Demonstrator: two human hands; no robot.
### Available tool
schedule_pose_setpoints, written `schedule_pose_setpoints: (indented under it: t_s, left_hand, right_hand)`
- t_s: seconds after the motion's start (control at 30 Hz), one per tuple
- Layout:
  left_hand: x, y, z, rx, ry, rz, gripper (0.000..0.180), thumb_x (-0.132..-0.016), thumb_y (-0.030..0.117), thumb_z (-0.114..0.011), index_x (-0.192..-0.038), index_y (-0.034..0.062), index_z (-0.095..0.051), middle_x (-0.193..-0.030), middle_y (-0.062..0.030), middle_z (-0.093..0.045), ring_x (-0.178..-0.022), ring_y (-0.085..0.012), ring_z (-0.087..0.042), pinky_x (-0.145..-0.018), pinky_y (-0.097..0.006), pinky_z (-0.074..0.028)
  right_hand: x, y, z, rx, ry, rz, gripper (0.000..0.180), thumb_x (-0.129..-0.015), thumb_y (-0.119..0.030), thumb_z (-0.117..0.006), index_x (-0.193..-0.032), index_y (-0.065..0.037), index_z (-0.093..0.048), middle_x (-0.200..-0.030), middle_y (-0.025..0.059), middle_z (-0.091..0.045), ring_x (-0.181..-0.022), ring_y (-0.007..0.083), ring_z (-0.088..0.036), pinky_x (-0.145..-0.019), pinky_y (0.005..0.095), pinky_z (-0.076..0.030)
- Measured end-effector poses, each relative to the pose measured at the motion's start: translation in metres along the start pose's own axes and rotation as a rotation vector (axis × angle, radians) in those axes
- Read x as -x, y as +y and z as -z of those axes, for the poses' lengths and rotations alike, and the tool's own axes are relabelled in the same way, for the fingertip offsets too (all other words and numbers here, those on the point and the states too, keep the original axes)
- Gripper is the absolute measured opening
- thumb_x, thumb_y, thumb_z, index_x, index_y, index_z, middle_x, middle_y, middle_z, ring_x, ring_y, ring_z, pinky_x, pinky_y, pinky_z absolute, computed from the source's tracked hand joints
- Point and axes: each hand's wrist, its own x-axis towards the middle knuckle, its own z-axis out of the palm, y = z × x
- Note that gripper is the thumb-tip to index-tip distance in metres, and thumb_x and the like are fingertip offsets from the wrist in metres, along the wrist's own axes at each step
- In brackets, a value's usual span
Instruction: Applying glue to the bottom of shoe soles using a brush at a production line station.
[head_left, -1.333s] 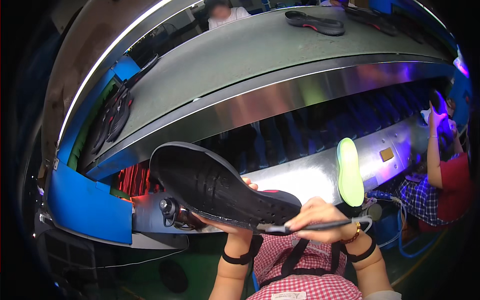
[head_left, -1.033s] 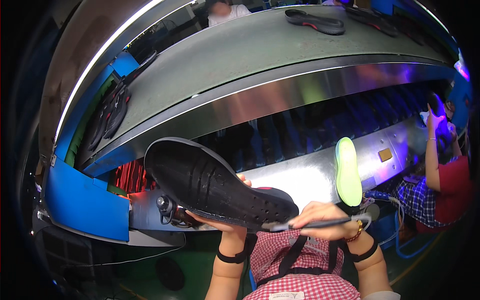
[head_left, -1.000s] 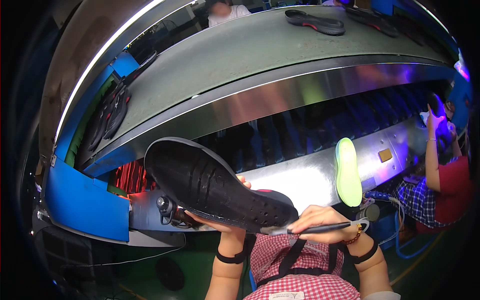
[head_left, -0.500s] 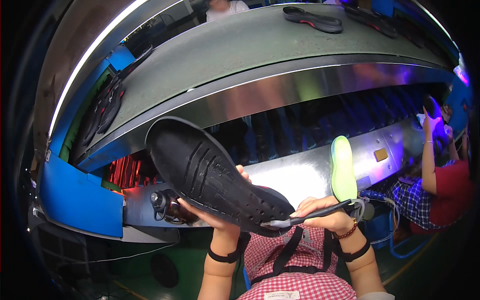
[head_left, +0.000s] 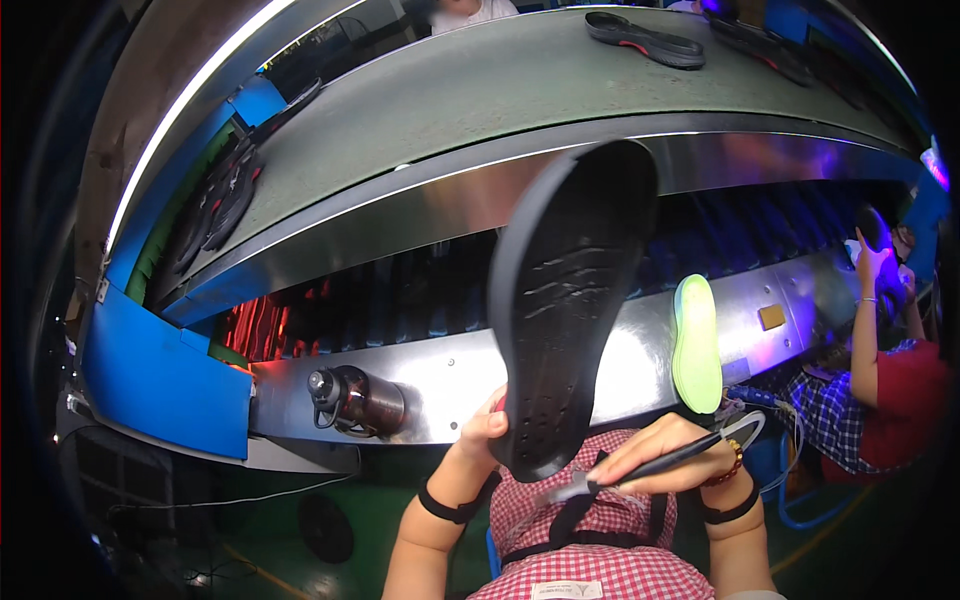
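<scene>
My left hand [head_left: 482, 432] grips the heel end of a black shoe sole [head_left: 565, 300], held upright with its toe pointing up and its inner face toward me. My right hand [head_left: 665, 452] holds a thin brush [head_left: 655, 467] like a pen, its tip just below the sole's heel. A neon green insole [head_left: 696, 343] stands against the shiny metal ledge [head_left: 440, 375] to the right of the sole.
A grey conveyor belt [head_left: 480, 100] curves across the top, carrying black soles [head_left: 645, 40] far off and more at the left [head_left: 225, 195]. A dark metal bottle [head_left: 355, 398] lies on the ledge. A blue panel [head_left: 160, 375] is at left. Another person [head_left: 880, 370] sits at right.
The black sole has swung from lying flat and pointing left to standing upright, toe up. My right hand with the brush has dropped slightly below its heel.
</scene>
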Motion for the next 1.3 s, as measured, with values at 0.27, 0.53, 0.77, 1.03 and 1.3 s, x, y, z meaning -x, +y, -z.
schedule_pose_setpoints:
  t_s: [0.27,0.53,0.77,1.03,1.3]
  left_hand:
    - [-0.004,0.006,0.000,0.028,-0.071,0.387,0.073,-0.074,0.030,-0.063,-0.131,-0.0048,-0.033,-0.119,-0.0186,-0.051,-0.104,-0.0224,-0.055,-0.091,-0.032,-0.043]
    - [-0.001,0.011,-0.004,-0.029,-0.071,0.555,0.071,-0.077,0.029,-0.060,-0.133,-0.0049,-0.032,-0.121,-0.0223,-0.050,-0.104,-0.0269,-0.057,-0.089,-0.036,-0.047]
    - [0.015,0.021,-0.013,0.055,0.187,0.498,0.066,-0.078,0.034,-0.050,-0.128,-0.0080,-0.038,-0.118,-0.0238,-0.054,-0.100,-0.0276,-0.060,-0.089,-0.037,-0.046]
    - [0.027,0.017,-0.002,0.086,0.266,0.382,0.066,-0.078,0.034,-0.050,-0.128,-0.0082,-0.039,-0.118,-0.0225,-0.054,-0.100,-0.0264,-0.059,-0.092,-0.034,-0.044]
    - [0.053,0.032,-0.020,0.036,0.513,0.328,0.067,-0.078,0.040,-0.045,-0.129,-0.0029,-0.040,-0.126,-0.0193,-0.049,-0.111,-0.0262,-0.051,-0.099,-0.035,-0.036]
  right_hand:
    - [-0.012,-0.005,0.019,0.246,-0.391,0.017,0.028,-0.079,-0.004,-0.063,-0.107,-0.001,-0.061,-0.106,0.0141,-0.064,-0.097,0.0277,-0.063,-0.081,0.0332,-0.052]
    - [-0.017,-0.010,0.031,0.274,-0.354,0.044,0.025,-0.082,-0.009,-0.059,-0.107,-0.005,-0.061,-0.109,0.0114,-0.063,-0.099,0.0275,-0.061,-0.079,0.0339,-0.052]
    - [-0.015,-0.012,0.037,0.280,-0.318,0.007,0.028,-0.080,-0.003,-0.059,-0.107,-0.004,-0.061,-0.110,0.0130,-0.062,-0.101,0.0286,-0.060,-0.084,0.0353,-0.050]
    - [-0.002,-0.007,0.042,0.243,-0.163,0.054,0.028,-0.079,-0.004,-0.059,-0.108,-0.006,-0.061,-0.112,0.0122,-0.061,-0.104,0.0287,-0.059,-0.084,0.0342,-0.050]
    - [-0.003,-0.014,0.043,0.298,-0.028,0.076,0.029,-0.076,-0.001,-0.061,-0.105,-0.005,-0.065,-0.110,0.0119,-0.063,-0.101,0.0252,-0.062,-0.079,0.0319,-0.050]
